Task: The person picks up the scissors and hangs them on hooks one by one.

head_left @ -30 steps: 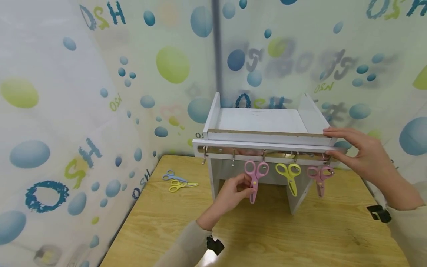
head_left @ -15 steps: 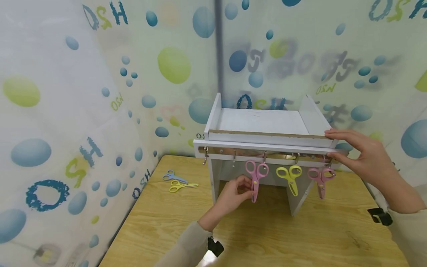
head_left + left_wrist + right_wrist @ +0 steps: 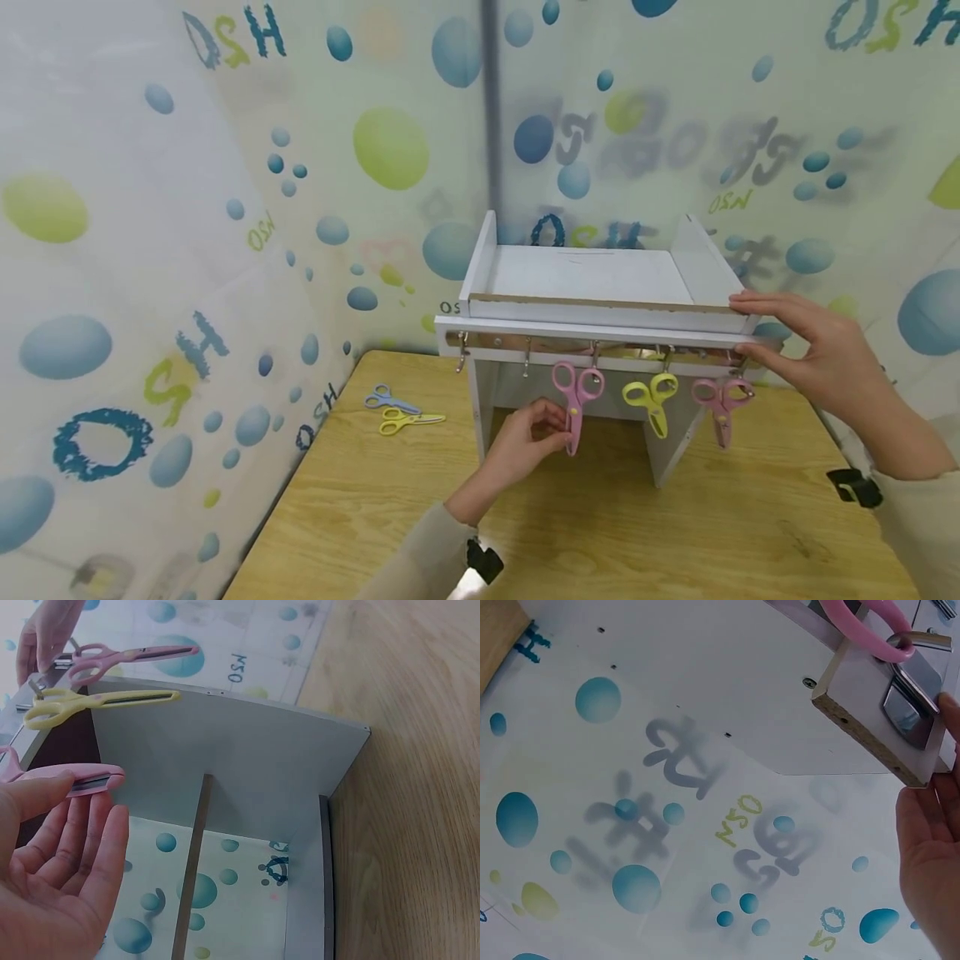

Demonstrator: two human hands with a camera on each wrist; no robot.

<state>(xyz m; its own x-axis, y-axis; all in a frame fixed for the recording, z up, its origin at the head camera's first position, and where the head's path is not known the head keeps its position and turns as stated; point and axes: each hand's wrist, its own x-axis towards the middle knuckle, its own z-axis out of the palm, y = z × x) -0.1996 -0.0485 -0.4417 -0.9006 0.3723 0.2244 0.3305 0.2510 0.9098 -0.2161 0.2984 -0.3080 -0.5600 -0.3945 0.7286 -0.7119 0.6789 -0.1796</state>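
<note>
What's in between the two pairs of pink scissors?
A pair of yellow, round-handled scissors, hanging from a metal hook, shows between them in the head view.

A shelf (image 3: 600, 313) on the table (image 3: 345, 517), a backdrop (image 3: 420, 250) behind

On my head feed, the backdrop runs behind the shelf and along the table's left side. A rail (image 3: 562, 342) with five hooks (image 3: 461, 354) crosses the shelf's front. Counting from the left, I find the third-hook scissors (image 3: 574, 410), the fourth-hook scissors (image 3: 655, 407), then the fifth-hook scissors (image 3: 722, 412) at the right end. The left hand (image 3: 517, 446) is before the shelf, below the rail, holding the third-hook scissors from their left. The right hand (image 3: 828, 354) is on the shelf's right front corner, above and right of the fifth-hook scissors. Left of the shelf, on the table, I have the rear scissors (image 3: 402, 405) close behind the front scissors (image 3: 408, 418).
</note>
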